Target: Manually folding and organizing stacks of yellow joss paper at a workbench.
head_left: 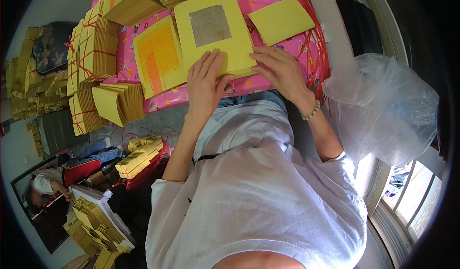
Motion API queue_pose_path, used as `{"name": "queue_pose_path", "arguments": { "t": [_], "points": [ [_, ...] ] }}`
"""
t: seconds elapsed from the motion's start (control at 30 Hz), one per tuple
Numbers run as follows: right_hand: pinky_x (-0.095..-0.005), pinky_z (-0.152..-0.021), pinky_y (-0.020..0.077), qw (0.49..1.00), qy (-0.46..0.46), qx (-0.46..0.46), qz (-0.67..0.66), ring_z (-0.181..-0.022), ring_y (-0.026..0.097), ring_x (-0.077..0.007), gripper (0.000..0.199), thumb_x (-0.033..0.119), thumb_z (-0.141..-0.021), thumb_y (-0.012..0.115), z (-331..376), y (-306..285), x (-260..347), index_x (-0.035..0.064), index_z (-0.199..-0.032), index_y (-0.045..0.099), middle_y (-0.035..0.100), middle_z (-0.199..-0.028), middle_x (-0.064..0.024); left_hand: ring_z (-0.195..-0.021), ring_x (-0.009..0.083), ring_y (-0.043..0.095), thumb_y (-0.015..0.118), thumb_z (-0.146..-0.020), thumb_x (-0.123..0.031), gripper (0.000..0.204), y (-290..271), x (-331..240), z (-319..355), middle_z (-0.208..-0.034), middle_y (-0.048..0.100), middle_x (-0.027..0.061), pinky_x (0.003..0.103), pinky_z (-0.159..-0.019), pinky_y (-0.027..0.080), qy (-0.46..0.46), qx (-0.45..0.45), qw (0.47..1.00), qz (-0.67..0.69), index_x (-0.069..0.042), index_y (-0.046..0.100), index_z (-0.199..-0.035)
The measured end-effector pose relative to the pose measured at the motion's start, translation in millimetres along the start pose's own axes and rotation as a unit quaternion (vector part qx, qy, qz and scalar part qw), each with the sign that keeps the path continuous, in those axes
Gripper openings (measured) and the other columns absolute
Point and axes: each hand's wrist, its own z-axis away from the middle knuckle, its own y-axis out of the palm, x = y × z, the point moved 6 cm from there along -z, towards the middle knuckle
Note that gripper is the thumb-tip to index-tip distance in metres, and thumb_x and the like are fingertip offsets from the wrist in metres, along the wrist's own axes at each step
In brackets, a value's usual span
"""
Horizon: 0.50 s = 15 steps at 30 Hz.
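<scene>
In front of me a stack of yellow paper sheets [237, 24] lies on the table, its top sheet bearing a silvery-grey square [210, 25]. My left hand [203, 80] rests on the stack's lower left part, fingers stretched out flat and thumb apart near the front edge. Against the right edge sits my right hand [282, 72], fingers apart and slightly bent, touching the stack's side without gripping it. Just left of the stack is a yellow sheet with an orange, speckled patch [163, 46]. A plain yellow pile [281, 21] lies to the right.
Bundles of yellow paper tied with red string [98, 53] line the table's left side. Loose red strings [311, 39] hang over the right edge. A clear plastic bag [383, 106] bulges at the right. Another person [50, 180] works at the lower left beside more yellow paper.
</scene>
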Motion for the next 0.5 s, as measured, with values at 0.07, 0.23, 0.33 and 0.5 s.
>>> {"name": "queue_pose_path", "arguments": {
  "t": [0.07,0.23,0.33,0.5],
  "points": [
    [-0.0389,-0.088,0.0468,1.000,0.010,0.001,-0.015,-0.100,0.060,-0.0291,0.029,0.014,-0.078,0.070,-6.7,-3.2,0.3,0.0041,-0.105,0.065,0.064,-0.107,-0.0120,-0.122,0.0309,0.046,0.071,-0.077,-0.022,0.054,4.3,4.8,-0.6,-0.132,0.052,0.0094,0.044,-0.097,0.037,-0.001,0.007,1.000,0.000,-0.008,0.054,-0.126],
    [-0.0377,-0.083,0.0486,0.983,0.077,-0.106,-0.129,-0.095,0.061,-0.0305,0.022,0.013,-0.086,0.061,-53.8,-10.3,-18.3,0.0035,-0.106,0.064,0.064,-0.105,-0.0122,-0.121,0.0311,0.047,0.070,-0.078,-0.018,0.050,3.5,0.8,4.8,-0.130,0.054,0.0094,0.042,-0.097,0.037,-0.018,-0.003,1.000,0.015,-0.007,0.056,-0.124],
    [-0.0385,-0.084,0.0471,0.991,0.029,-0.117,-0.056,-0.096,0.060,-0.0307,0.023,0.017,-0.090,0.057,-104.5,8.9,-30.7,0.0049,-0.108,0.063,0.063,-0.105,-0.0127,-0.119,0.0310,0.047,0.070,-0.076,-0.016,0.048,2.5,2.0,4.0,-0.128,0.055,0.0089,0.042,-0.096,0.039,-0.020,-0.015,1.000,0.019,-0.006,0.057,-0.121],
    [-0.0444,-0.096,0.0374,0.994,-0.024,-0.052,0.094,-0.102,0.057,-0.0285,0.027,0.023,-0.093,0.051,-172.7,51.9,-58.0,0.0088,-0.115,0.060,0.063,-0.106,-0.0114,-0.117,0.0302,0.049,0.072,-0.074,-0.014,0.043,0.3,-1.6,-2.7,-0.124,0.057,0.0085,0.041,-0.094,0.041,-0.008,-0.020,0.999,0.036,-0.006,0.060,-0.115]
  ]
}}
